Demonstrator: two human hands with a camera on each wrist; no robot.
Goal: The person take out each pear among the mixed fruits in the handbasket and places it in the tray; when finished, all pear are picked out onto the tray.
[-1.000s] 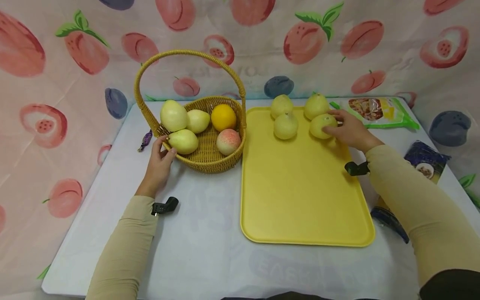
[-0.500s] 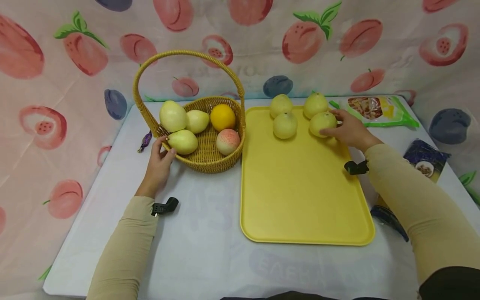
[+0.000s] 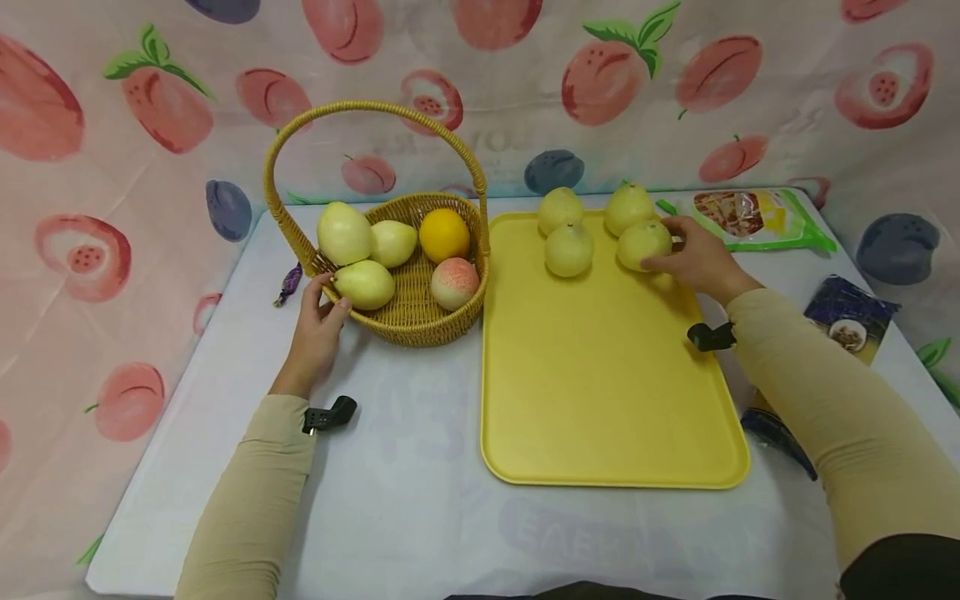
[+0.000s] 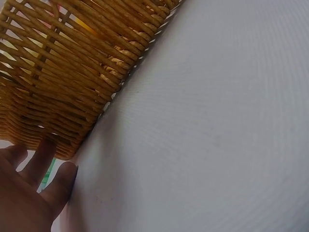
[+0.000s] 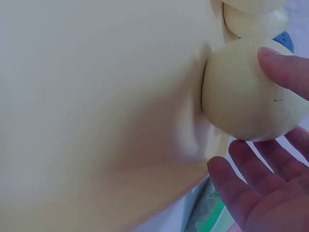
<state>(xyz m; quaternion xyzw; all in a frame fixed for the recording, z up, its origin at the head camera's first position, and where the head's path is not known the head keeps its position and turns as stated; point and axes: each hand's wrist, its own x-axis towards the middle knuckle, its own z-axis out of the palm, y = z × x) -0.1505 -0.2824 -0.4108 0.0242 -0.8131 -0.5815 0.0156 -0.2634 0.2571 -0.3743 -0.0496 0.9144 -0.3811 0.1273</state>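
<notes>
A yellow tray [image 3: 600,383] lies on the white table [image 3: 405,500], its front edge nearest. Farther back, the left hand [image 3: 311,337] touches the near-left rim of a wicker basket [image 3: 412,333]; whether its fingers close on that rim I cannot tell. Beyond, the right hand [image 3: 701,260] holds a pale green fruit [image 3: 641,244] between thumb and fingers, at the tray's far right. The basket carries three pale fruits [image 3: 363,285], a peach [image 3: 454,283] and an orange [image 3: 445,235]. Behind hangs a fruit-print cloth [image 3: 525,92].
</notes>
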